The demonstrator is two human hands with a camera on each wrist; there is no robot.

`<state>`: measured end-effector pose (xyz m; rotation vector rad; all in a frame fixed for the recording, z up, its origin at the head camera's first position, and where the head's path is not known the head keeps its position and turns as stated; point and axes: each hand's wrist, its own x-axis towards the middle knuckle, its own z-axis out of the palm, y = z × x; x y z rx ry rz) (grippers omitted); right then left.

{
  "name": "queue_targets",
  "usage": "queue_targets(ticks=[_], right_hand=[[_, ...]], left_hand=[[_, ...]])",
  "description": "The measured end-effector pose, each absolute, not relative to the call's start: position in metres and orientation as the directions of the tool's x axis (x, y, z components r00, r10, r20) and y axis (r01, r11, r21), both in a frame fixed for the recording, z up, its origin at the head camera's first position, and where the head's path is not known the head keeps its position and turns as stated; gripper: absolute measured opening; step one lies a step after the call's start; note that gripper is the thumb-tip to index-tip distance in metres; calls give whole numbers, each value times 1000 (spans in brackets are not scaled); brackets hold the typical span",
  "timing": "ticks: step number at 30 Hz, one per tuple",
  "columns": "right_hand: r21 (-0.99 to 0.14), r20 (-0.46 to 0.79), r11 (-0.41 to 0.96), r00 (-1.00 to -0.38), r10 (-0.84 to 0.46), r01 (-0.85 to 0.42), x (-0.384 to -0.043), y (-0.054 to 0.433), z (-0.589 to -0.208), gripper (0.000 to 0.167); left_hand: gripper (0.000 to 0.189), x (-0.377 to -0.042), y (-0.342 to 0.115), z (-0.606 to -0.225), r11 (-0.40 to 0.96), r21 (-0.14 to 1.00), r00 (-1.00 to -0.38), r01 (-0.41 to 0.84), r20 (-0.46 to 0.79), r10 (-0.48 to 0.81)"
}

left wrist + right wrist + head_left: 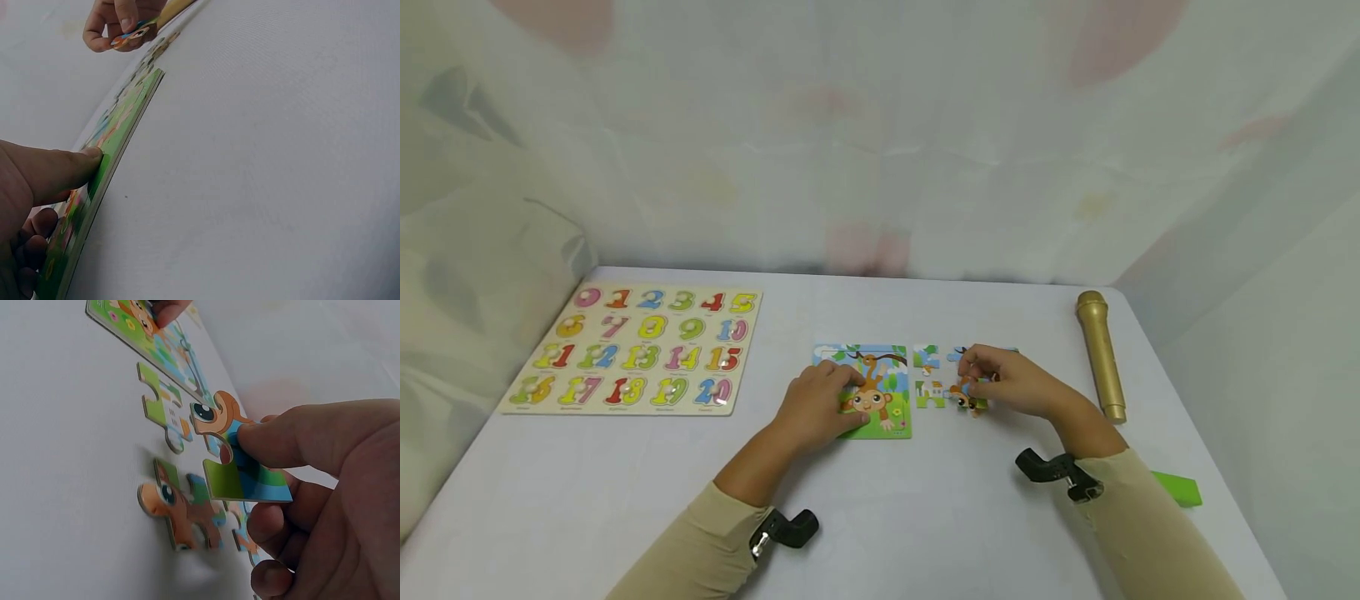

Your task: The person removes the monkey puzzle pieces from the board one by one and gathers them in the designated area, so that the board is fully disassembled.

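Note:
My left hand (820, 402) rests on the left part of a square monkey picture puzzle board (891, 383). In the left wrist view its thumb (84, 164) presses the board's face close to the edge. My right hand (1018, 383) pinches a jigsaw piece (224, 481) between thumb and fingers, above the table. Green, blue and orange-brown with a cartoon eye, this piece is tilted in the right wrist view. Below it lies a brown piece (181, 515) with another eye. A green and white piece (164, 409) lies between that one and the board. Other pieces are partly hidden behind the right hand.
At the left lies a wooden number board (636, 350) with colourful numerals. A gold microphone-shaped stick (1101, 357) lies at the right. A bright green object (1180, 488) shows partly from behind the right sleeve. Fabric walls (865, 167) stand along the table's back and sides.

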<state>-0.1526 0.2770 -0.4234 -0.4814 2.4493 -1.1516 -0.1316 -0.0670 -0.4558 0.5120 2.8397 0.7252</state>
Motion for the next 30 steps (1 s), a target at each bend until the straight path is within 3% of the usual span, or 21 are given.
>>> queue_targets(ticks=[30], right_hand=[[-753,-200,650,-905,-376,-104,-140,314,-423,18]], left_hand=[[51,-132,-68,-458,815,505,-928,284,-67,366]])
